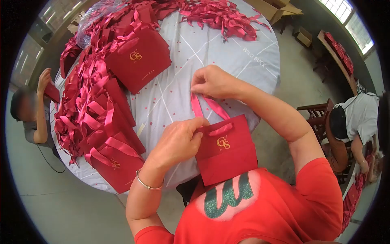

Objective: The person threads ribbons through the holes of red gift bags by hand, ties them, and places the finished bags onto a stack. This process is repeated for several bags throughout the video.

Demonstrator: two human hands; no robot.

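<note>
Bag: red paper bag (227,152) w/ gold logo, lying flat at the near edge of the table (227,57), lower part overhanging toward the person's red shirt.
Feel (my guess): light thin card. Stiff enough to stay flat, but it'd crease if squeezed. Face looks smooth, prob. a bit slick.
Ribbon: ribbon (205,105) runs in two strands from the bag's top edge up to the R hand. Soft & limp, prob. slippery satin.
Where I'd grip: bag by its top rim beside the ribbon, thumb on front, fingers behind. Ribbon by a tight pinch near its end.
L hand: L hand (178,140) curled down on the bag's top-left rim, thumb over the front, pinning it. Thin bracelet (146,185) on the wrist.
R hand: R hand (213,81) above the bag, over the cloth, fingers nipped narrow on the ribbon. Strands look fairly taut.
Around: pile of finished bags (105,122) w/ ribbons to the left, loose ribbon heap (221,16) on the far side.
Others: co-worker (34,118) at left rim, another person (353,122) seated well apart, right.
</note>
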